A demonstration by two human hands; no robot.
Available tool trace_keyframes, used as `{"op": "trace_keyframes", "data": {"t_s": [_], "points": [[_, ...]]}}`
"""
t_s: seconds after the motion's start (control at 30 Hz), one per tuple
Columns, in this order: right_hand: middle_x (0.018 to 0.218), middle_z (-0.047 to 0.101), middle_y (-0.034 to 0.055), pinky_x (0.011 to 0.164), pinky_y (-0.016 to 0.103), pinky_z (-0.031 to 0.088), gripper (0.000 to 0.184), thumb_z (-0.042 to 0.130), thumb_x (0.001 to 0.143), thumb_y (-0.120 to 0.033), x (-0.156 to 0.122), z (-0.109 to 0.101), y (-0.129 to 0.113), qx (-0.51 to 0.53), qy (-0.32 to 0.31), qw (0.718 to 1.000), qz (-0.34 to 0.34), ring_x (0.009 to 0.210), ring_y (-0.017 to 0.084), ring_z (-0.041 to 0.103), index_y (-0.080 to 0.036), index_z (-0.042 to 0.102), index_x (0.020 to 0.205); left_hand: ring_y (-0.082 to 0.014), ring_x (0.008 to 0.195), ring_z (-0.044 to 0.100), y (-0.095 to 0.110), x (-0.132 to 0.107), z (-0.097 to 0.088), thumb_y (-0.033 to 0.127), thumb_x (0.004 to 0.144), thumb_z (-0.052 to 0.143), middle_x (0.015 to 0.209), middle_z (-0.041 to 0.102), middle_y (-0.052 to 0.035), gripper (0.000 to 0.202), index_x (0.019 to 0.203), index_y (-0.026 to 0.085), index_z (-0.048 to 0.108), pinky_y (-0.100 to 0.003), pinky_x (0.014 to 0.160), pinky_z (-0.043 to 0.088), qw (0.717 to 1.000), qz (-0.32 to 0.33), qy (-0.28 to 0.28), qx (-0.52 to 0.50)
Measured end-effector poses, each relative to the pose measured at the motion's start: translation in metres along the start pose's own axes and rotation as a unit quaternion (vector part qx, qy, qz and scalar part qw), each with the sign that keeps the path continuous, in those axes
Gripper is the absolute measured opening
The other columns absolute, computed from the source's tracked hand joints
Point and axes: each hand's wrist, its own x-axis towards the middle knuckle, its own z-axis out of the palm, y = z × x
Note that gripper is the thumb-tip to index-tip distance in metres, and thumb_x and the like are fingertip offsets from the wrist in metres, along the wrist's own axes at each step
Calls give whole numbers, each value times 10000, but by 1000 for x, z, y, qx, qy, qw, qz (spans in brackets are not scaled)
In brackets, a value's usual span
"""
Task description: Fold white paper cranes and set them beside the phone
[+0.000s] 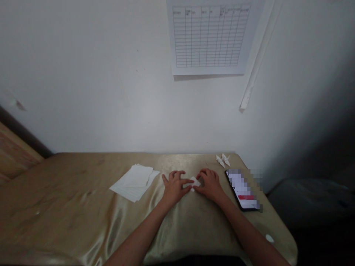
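A small folded piece of white paper [194,182] lies on the tan satin-covered table [69,207] between my hands. My left hand [174,186] rests on the cloth with its fingers curled, the fingertips pinching the paper's left side. My right hand [210,184] is curled over the paper's right side and presses it down. Both forearms reach in from the bottom edge.
A stack of white paper sheets [135,182] lies left of my hands. A finished folded paper figure [223,160] sits at the far right corner. A phone [243,190] with a lit screen lies to the right. A ruled chart [209,35] hangs on the wall.
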Motion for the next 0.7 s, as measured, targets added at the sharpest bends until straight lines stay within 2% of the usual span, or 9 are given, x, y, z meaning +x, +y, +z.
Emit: {"op": "trace_keyframes", "data": {"t_s": [0.3, 0.5, 0.63, 0.7], "points": [[1302, 571, 94, 1156, 518, 255, 440, 774, 754, -506, -6, -2, -1, -6, -16, 1000, -14, 1282, 307, 484, -271, 645, 1102, -364, 1404, 330, -2, 0, 3, 436, 853, 745, 1439, 536, 16, 272, 1102, 544, 738, -816, 1115, -18, 1000, 0, -4, -7], [1360, 547, 110, 1191, 557, 189, 581, 810, 704, -554, -7, -2, -1, -3, -35, 999, -20, 1340, 326, 439, -265, 625, 1173, -364, 1400, 333, -1, 0, 0, 443, 858, 736, 1432, 540, 25, 258, 1096, 542, 741, -808, 1123, -14, 1000, 0, -7, -12], [1347, 567, 89, 1181, 524, 226, 402, 726, 825, -517, -5, -6, 4, 30, -35, 999, -9, 1337, 293, 450, -274, 669, 1141, -353, 1400, 343, 1, -1, -2, 448, 860, 734, 1443, 538, 17, 263, 1108, 536, 738, -803, 1128, -11, 1000, -4, -11, -10], [1328, 589, 68, 1163, 481, 269, 273, 698, 866, -415, -4, -9, 8, 44, -38, 998, -12, 1325, 271, 464, -290, 702, 1108, -351, 1399, 346, 1, -1, -2, 450, 863, 730, 1445, 540, 14, 263, 1113, 534, 737, -800, 1130, -11, 1000, -5, -13, -7]]}}
